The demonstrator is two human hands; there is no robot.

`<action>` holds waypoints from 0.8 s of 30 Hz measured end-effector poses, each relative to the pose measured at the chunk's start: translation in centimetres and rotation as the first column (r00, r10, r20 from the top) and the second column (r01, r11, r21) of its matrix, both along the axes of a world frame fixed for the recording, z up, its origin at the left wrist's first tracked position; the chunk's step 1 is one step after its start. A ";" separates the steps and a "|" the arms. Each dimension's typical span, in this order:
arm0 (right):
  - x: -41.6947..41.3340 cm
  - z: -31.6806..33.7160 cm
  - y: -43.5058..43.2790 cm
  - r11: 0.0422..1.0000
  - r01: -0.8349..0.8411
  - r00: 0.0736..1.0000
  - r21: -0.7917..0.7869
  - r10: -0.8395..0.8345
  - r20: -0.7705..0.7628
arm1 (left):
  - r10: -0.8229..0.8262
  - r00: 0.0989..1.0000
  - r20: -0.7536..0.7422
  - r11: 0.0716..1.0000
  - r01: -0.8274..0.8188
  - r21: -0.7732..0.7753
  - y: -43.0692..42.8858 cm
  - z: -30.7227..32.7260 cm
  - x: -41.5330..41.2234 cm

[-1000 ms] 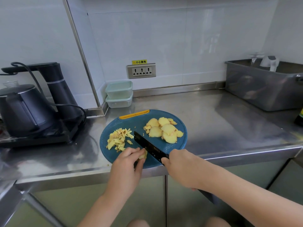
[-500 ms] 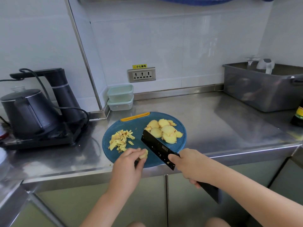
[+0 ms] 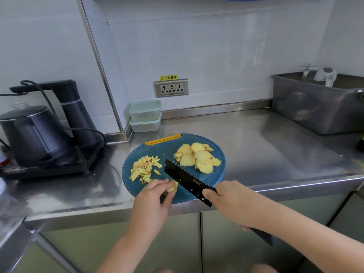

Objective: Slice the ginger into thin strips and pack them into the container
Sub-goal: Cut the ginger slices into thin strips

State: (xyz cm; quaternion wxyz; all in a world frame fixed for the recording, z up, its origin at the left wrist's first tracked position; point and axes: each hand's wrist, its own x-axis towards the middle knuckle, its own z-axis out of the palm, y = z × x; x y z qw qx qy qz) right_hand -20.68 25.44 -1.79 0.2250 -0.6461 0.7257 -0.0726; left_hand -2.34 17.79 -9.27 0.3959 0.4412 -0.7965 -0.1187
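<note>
A round blue cutting board (image 3: 169,152) lies near the counter's front edge. On its left is a pile of thin ginger strips (image 3: 144,169); on its right a heap of round ginger slices (image 3: 197,157). My left hand (image 3: 152,201) pinches a small stack of ginger slices (image 3: 173,187) against the board's near part. My right hand (image 3: 232,203) grips the handle of a black cleaver (image 3: 185,180), whose blade stands tilted just right of that stack. Two stacked pale green containers (image 3: 145,115) sit by the back wall.
A black kettle on its base (image 3: 37,134) with a cord occupies the left counter. A grey tub (image 3: 315,107) holding dishes stands at the right back. A wall socket (image 3: 171,88) is above the containers. The steel counter edge (image 3: 275,189) runs just below the board.
The cleaver blade has lifted off the board and tilted so its flat side faces up. My left hand has stayed on the small ginger stack. The camera has tipped slightly upward.
</note>
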 end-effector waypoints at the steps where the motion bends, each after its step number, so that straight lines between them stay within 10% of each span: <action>1: -0.1 0.0 0.0 1.000 -0.004 1.000 0.003 0.004 -0.007 | 0.000 1.000 -0.001 1.000 0.000 -0.003 0.0 0.0 0.0; 24: -0.9 0.2 -1.3 0.989 -0.029 0.998 0.148 0.021 0.052 | -0.012 0.999 -0.034 1.000 0.011 -0.011 -0.3 -0.6 0.3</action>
